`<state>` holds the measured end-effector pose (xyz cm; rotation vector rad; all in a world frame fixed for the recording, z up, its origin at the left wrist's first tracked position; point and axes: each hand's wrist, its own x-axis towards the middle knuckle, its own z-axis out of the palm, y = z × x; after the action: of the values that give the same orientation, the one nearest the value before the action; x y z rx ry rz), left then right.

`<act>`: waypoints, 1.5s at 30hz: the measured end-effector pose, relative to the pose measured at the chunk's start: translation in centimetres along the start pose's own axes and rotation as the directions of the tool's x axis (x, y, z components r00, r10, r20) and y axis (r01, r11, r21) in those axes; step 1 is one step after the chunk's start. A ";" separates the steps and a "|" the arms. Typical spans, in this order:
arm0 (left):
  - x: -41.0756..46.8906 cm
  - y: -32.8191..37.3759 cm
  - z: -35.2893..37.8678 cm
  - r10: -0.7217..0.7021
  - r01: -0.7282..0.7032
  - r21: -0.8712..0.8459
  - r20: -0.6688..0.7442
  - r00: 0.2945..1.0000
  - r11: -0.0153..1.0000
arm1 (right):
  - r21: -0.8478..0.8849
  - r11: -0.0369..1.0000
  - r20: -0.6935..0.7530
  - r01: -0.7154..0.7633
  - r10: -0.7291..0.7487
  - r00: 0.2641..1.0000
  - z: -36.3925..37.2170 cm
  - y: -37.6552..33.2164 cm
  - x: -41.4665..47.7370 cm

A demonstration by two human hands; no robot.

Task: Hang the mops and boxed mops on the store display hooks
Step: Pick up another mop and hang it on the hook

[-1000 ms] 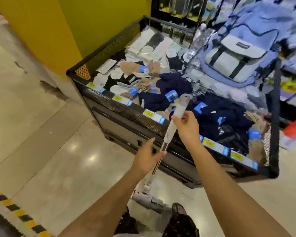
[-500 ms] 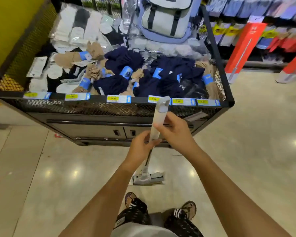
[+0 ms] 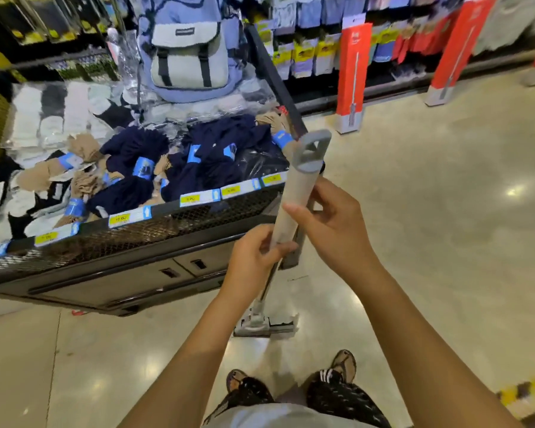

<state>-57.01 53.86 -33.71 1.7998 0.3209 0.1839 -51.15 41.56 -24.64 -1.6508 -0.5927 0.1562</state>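
I hold a grey mop (image 3: 297, 193) nearly upright in front of me, its handle ending in a hanging loop at the top. My left hand (image 3: 254, 257) grips the lower end of the thick grey handle. My right hand (image 3: 331, 223) wraps the handle a little higher up. The mop's flat head (image 3: 264, 325) rests near the floor by my feet. Two red boxed mops (image 3: 352, 75) (image 3: 457, 47) lean against the shelving at the back right, standing on the floor.
A black wire bin (image 3: 155, 230) full of socks, with yellow price tags on its rim, stands at the left; a blue-grey backpack (image 3: 189, 50) sits on its far side. Shelves of packaged goods (image 3: 306, 47) line the back. Open polished floor (image 3: 445, 227) lies to the right.
The view has swung right, so the sock bin has shifted left and the red boxed mops show more fully. Both hands keep hold of the mop, now raised higher in view.
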 end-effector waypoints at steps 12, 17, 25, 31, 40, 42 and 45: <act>3.9 9.9 20.7 0.175 -0.166 -0.080 0.137 0.975 0.983 | 0.014 0.994 -0.314 0.105 -0.095 0.945 -21.0 0.8 -0.7; 5.3 11.7 28.4 0.187 -0.162 -0.124 0.232 0.955 0.979 | -0.100 0.989 -0.363 0.113 -0.142 0.921 -28.3 2.0 -1.7; 7.4 14.4 39.3 0.221 -0.116 -0.254 0.438 0.871 0.960 | -0.329 0.943 -0.515 0.045 -0.219 0.829 -38.0 3.1 -3.5; 10.5 16.1 45.9 0.264 -0.090 -0.307 0.591 0.762 0.947 | -0.438 0.895 -0.616 -0.081 -0.233 0.752 -43.8 4.5 -2.9; 22.0 19.2 54.9 0.241 0.077 -0.341 0.791 0.563 0.937 | -0.412 0.863 -0.797 -0.292 -0.186 0.574 -52.5 7.0 4.9; 25.2 20.0 56.4 0.226 0.064 -0.310 0.806 0.547 0.949 | -0.404 0.858 -0.815 -0.317 -0.180 0.551 -54.3 7.5 7.5; 29.4 20.8 58.8 0.239 -0.001 -0.274 0.839 0.489 0.962 | -0.398 0.853 -0.850 -0.338 -0.204 0.485 -56.6 8.6 10.7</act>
<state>-9.38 4.07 -29.62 1.4455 -0.5609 -0.5907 -15.16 -4.07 -20.20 -1.9917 0.2974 -0.8704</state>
